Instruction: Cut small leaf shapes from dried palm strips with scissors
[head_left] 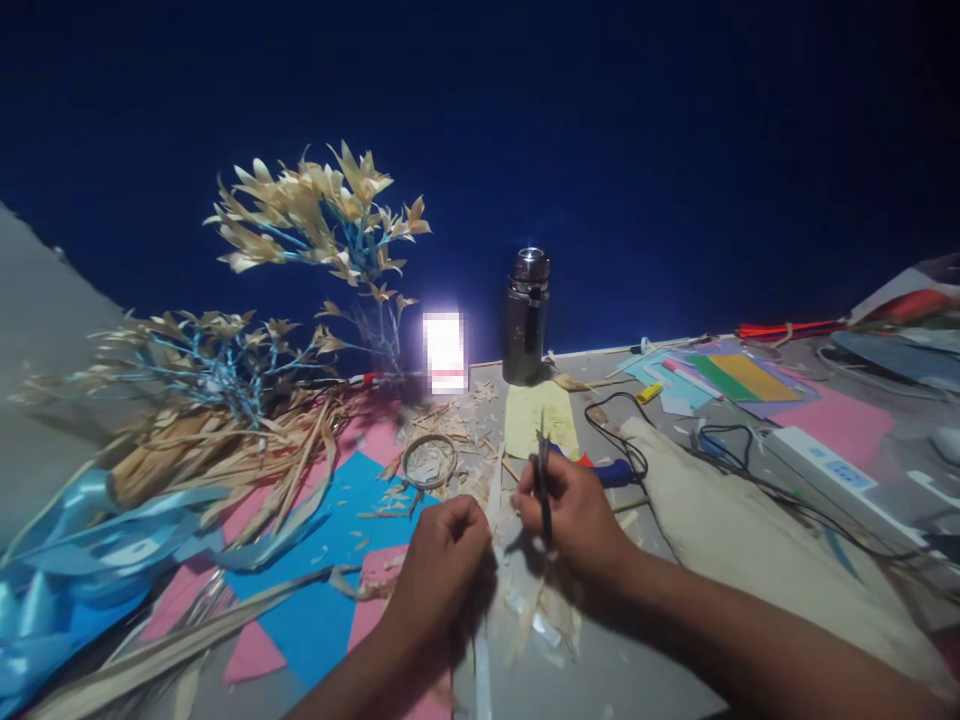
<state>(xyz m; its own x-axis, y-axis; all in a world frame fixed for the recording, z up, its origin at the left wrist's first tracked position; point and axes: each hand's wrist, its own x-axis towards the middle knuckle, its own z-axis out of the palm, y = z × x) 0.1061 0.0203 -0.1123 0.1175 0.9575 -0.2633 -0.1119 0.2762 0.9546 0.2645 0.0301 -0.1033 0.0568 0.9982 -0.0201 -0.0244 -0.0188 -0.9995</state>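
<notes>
My right hand (pixel 574 510) is closed around a pair of dark scissors (pixel 541 490), whose narrow tips point away from me. Just left of it, my left hand (pixel 446 560) is pinched shut over the table. Whatever it may hold is too small or hidden to make out. Under and between both hands lie pale shavings and strips of dried husk (pixel 536 610). A ring-shaped roll of tape (pixel 429 462) rests beyond my left hand. Past the scissors is a yellow paper sheet (pixel 541 415).
Pale flowers on blue stems (pixel 322 215) stand at back left, above dried husk strips (pixel 262 450) and blue ribbon (pixel 75 520). A dark flask (pixel 526 320) stands behind. A white power strip (pixel 832 480), black cables and a beige cloth (pixel 720 530) lie right.
</notes>
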